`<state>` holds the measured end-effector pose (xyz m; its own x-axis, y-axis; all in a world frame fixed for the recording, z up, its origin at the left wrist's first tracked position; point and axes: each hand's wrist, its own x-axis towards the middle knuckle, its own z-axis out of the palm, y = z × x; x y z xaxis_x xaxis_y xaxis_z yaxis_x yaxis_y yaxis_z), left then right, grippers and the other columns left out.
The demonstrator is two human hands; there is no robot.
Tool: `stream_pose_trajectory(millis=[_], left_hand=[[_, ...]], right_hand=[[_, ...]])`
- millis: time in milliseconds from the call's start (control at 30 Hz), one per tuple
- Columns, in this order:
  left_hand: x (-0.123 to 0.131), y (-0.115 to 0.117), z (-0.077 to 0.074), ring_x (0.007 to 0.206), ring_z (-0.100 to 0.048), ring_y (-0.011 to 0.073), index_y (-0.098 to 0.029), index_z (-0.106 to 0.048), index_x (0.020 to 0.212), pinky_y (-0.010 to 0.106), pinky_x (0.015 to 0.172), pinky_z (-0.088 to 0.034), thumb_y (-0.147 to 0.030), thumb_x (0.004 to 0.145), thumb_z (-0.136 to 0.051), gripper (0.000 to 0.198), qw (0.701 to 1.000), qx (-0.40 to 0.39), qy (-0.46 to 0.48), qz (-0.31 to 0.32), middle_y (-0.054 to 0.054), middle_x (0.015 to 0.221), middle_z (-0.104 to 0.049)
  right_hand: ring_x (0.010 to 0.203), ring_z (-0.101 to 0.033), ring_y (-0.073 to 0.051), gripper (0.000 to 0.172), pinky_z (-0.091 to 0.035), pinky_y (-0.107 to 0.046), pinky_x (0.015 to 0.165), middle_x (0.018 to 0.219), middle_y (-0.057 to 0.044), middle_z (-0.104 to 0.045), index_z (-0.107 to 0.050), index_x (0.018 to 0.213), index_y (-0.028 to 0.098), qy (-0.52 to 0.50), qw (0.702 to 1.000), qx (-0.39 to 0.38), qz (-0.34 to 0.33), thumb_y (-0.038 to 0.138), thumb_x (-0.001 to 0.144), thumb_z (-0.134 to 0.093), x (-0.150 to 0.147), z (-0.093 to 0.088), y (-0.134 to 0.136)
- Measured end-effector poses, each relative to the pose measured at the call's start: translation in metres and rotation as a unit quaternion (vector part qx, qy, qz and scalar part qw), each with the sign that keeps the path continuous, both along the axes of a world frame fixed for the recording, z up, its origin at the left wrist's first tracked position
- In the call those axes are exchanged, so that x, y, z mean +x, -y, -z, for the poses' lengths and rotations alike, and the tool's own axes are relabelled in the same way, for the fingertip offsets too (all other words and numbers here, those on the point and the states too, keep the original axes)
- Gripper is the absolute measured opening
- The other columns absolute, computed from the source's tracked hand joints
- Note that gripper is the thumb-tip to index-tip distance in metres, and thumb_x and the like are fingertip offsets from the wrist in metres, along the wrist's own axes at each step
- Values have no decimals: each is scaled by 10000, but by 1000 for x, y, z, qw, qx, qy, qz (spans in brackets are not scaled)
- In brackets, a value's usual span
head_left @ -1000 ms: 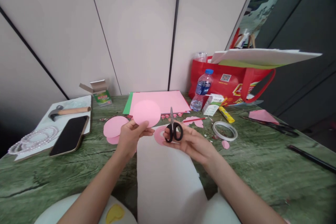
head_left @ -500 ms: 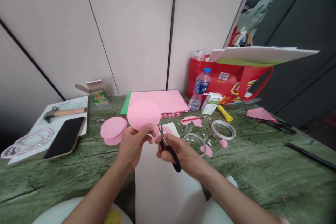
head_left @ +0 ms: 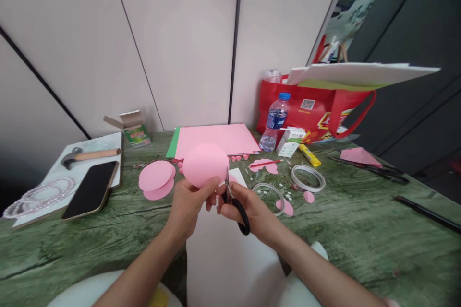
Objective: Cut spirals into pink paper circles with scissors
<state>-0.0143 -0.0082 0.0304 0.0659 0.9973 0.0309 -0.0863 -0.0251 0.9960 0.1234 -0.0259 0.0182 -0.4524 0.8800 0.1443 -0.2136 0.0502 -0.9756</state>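
Note:
My left hand (head_left: 194,199) pinches the lower edge of a round pink paper disc (head_left: 205,165), held up above the table. Black-handled scissors (head_left: 240,216) are in my right hand (head_left: 252,204), their blades pointing up at the disc's right edge. Whether the blades bite into the paper I cannot tell. Under both hands lies a long white sheet (head_left: 223,259), with a pink piece partly hidden behind my fingers. To the left, pink paper discs (head_left: 156,176) lie overlapping.
Pink and green sheets (head_left: 219,138) are stacked by the wall. On the right are tape rolls (head_left: 308,178), a water bottle (head_left: 275,122), a glue stick (head_left: 309,155) and a red bag (head_left: 306,105). A hammer (head_left: 91,154), a phone (head_left: 91,189) and beads (head_left: 41,196) lie left.
The pink disc has moved right and slightly down with my left hand, and its right edge now meets the scissor blades. The blades look closer together and more upright.

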Motion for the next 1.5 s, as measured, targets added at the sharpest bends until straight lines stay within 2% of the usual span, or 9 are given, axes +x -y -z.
stream_pose_trajectory(millis=[133, 433, 733, 1033, 1233, 1400, 1500], left_hand=[[1, 0, 3, 377, -401, 71, -109, -561, 554, 212, 365, -291, -279, 700, -603, 228, 1000, 13, -17, -13, -13, 423, -487], [2, 4, 2, 368, -386, 64, -116, -569, 541, 210, 394, -295, -295, 706, -593, 244, 997, 24, -62, -28, -31, 378, -455], [7, 10, -4, 344, -393, 76, -131, -530, 436, 214, 355, -294, -295, 668, -621, 299, 998, 6, -50, -49, -18, 353, -465], [6, 8, 1, 323, -386, 63, -123, -532, 454, 204, 338, -284, -308, 697, -609, 315, 998, 19, -47, -32, -13, 368, -481], [6, 9, -2, 312, -385, 62, -130, -530, 467, 195, 323, -275, -281, 700, -608, 288, 999, 19, -32, -25, -24, 358, -469], [4, 8, 0, 315, -364, 59, -136, -523, 467, 198, 327, -272, -266, 709, -593, 284, 999, 29, -31, -13, -32, 344, -442], [3, 7, 1, 316, -352, 58, -139, -534, 484, 196, 321, -262, -270, 704, -598, 264, 999, 36, -36, -4, -37, 345, -432]], right_hand=[[708, -458, -122, 305, -369, -274, 665, 773, -23, -521, -445, 832, 178, -16, 1000, 22, -12, 410, 722, -609, -1, -2, 1], [670, -458, -128, 340, -364, -278, 635, 721, -1, -487, -434, 871, 194, -46, 998, -13, 33, 394, 691, -642, -4, 6, 1], [568, -423, -96, 321, -409, -298, 655, 703, 19, -481, -410, 812, 215, -73, 996, -22, 47, 380, 683, -654, -6, 7, 3], [558, -512, -111, 336, -386, -275, 605, 651, 38, -494, -390, 776, 216, -85, 995, -18, 48, 383, 671, -661, -10, -2, 3], [537, -481, -110, 356, -332, -240, 514, 571, 45, -495, -398, 758, 206, -44, 996, -15, 80, 420, 654, -663, -10, 1, 3], [538, -452, -108, 379, -331, -241, 517, 538, 70, -412, -410, 766, 208, -41, 995, -26, 91, 445, 629, -673, -9, 8, 3], [549, -430, -99, 351, -330, -236, 527, 580, 62, -420, -424, 787, 206, -36, 994, -13, 101, 405, 645, -676, -7, 9, 3]])
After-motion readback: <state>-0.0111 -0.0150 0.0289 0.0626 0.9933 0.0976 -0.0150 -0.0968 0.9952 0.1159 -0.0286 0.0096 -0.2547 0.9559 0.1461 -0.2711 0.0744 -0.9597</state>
